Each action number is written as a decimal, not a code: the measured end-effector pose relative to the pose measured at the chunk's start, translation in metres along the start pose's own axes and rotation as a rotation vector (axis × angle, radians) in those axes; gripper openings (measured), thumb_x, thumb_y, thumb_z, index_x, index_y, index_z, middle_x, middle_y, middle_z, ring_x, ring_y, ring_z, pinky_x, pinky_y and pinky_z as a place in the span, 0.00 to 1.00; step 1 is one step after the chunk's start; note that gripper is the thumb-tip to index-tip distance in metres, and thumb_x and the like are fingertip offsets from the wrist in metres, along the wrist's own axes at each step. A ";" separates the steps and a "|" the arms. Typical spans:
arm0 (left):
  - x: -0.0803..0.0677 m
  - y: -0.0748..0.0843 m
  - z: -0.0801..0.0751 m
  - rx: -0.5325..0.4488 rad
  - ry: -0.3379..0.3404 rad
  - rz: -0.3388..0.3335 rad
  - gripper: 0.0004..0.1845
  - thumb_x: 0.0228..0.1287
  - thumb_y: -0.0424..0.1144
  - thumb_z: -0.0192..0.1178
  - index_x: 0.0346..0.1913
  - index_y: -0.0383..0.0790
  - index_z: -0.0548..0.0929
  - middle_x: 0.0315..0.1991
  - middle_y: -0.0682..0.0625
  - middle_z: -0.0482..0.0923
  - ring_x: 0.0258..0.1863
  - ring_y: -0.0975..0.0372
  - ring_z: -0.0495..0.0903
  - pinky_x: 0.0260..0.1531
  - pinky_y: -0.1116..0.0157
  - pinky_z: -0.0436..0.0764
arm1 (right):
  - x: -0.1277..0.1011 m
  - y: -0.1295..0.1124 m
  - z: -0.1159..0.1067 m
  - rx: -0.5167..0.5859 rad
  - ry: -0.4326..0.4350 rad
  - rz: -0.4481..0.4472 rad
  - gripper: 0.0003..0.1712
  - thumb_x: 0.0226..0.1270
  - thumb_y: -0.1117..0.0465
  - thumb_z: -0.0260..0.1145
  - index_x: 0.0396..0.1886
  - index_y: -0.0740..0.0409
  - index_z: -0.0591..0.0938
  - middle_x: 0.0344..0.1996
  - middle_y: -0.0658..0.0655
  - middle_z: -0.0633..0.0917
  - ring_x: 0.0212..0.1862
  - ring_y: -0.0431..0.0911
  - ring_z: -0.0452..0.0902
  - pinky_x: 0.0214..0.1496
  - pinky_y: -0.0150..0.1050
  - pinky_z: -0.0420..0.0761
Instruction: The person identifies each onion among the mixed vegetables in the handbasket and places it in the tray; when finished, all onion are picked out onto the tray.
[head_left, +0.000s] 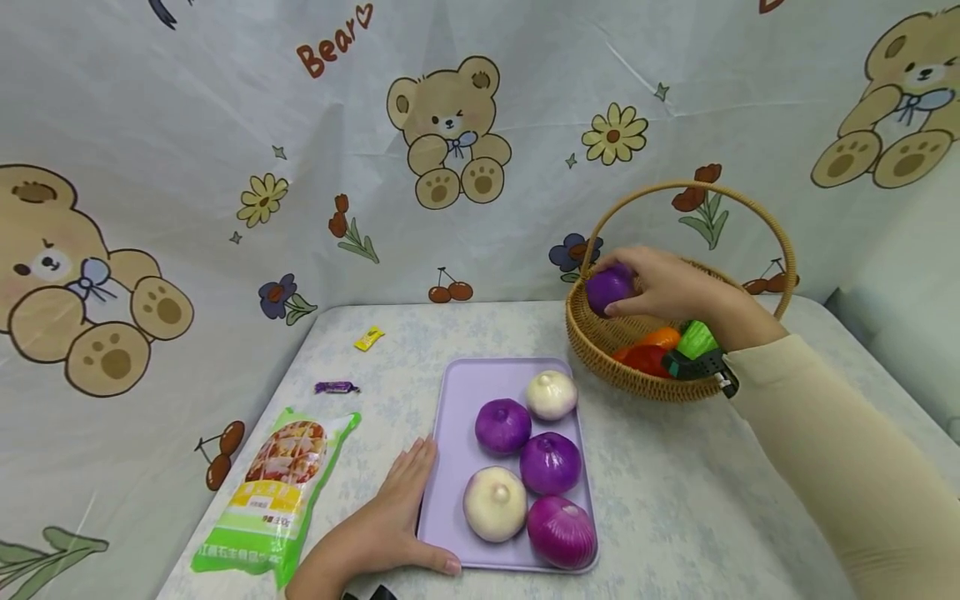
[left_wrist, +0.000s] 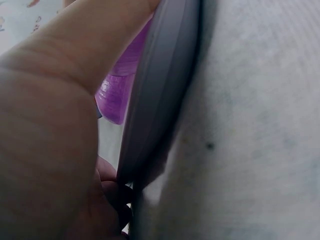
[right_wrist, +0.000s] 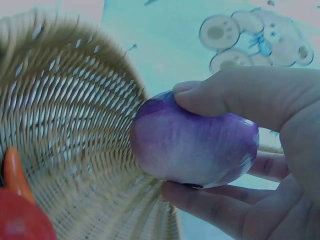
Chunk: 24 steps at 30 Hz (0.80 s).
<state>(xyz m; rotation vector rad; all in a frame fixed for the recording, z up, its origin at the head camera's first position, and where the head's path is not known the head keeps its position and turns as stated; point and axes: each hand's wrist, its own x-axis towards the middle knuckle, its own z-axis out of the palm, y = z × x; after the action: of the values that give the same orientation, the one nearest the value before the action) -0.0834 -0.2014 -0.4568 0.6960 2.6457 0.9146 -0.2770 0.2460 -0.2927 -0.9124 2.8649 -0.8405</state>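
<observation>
The right hand (head_left: pixel 671 287) grips a purple onion (head_left: pixel 607 287) over the basket (head_left: pixel 600 337) at two o'clock, seemingly mid-lift, likely bound for the tray (head_left: pixel 457 392) the flat left hand (head_left: pixel 390 521) steadies

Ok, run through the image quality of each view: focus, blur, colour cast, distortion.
Head view: evenly lit and sharp, with wide-angle bending at the edges; the tray and basket read clearly. Left wrist view: far too close, soft throughout, the left hand fills half the frame. Right wrist view: bluish-green cast, the purple onion in the right hand is fairly sharp, the wicker nearby smeared.
</observation>
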 end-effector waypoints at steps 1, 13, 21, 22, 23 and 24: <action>0.000 0.000 0.000 0.000 0.003 0.004 0.84 0.38 0.74 0.80 0.84 0.31 0.39 0.85 0.38 0.34 0.83 0.48 0.31 0.78 0.46 0.37 | -0.001 -0.004 0.000 0.001 0.018 -0.009 0.30 0.65 0.61 0.80 0.64 0.60 0.79 0.57 0.62 0.80 0.51 0.57 0.79 0.52 0.55 0.86; 0.000 0.000 0.000 0.011 0.005 0.004 0.85 0.37 0.74 0.80 0.84 0.31 0.38 0.84 0.37 0.34 0.83 0.47 0.31 0.78 0.46 0.36 | -0.004 -0.050 0.029 0.196 0.187 -0.266 0.33 0.61 0.69 0.81 0.65 0.60 0.77 0.62 0.58 0.78 0.60 0.56 0.79 0.53 0.49 0.87; 0.000 0.001 0.000 0.013 0.009 0.015 0.84 0.38 0.74 0.80 0.84 0.31 0.39 0.85 0.38 0.34 0.83 0.48 0.32 0.78 0.45 0.37 | 0.004 -0.070 0.077 0.325 0.183 -0.376 0.33 0.62 0.68 0.81 0.65 0.61 0.78 0.64 0.57 0.77 0.60 0.52 0.78 0.52 0.45 0.87; 0.000 0.001 0.000 0.010 0.010 0.014 0.84 0.38 0.74 0.80 0.84 0.31 0.39 0.85 0.38 0.34 0.83 0.48 0.32 0.78 0.45 0.37 | 0.005 -0.072 0.083 0.337 0.178 -0.375 0.33 0.62 0.67 0.81 0.65 0.61 0.78 0.64 0.57 0.78 0.60 0.51 0.78 0.52 0.45 0.87; 0.000 0.001 0.001 0.009 0.010 0.015 0.84 0.38 0.74 0.80 0.84 0.31 0.39 0.85 0.38 0.35 0.83 0.48 0.32 0.78 0.45 0.37 | 0.007 -0.074 0.089 0.355 0.172 -0.376 0.33 0.61 0.67 0.82 0.65 0.61 0.78 0.64 0.57 0.78 0.59 0.51 0.79 0.52 0.46 0.87; -0.001 0.001 0.001 0.004 0.009 0.015 0.84 0.38 0.73 0.80 0.84 0.31 0.39 0.85 0.38 0.35 0.83 0.47 0.32 0.78 0.44 0.37 | 0.010 -0.075 0.095 0.368 0.166 -0.379 0.33 0.61 0.67 0.82 0.64 0.61 0.79 0.63 0.57 0.78 0.59 0.51 0.79 0.52 0.47 0.87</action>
<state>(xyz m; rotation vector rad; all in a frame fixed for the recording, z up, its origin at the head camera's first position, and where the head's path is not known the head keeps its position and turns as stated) -0.0823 -0.2008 -0.4570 0.7156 2.6548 0.9184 -0.2282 0.1427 -0.3349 -1.4039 2.5539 -1.4776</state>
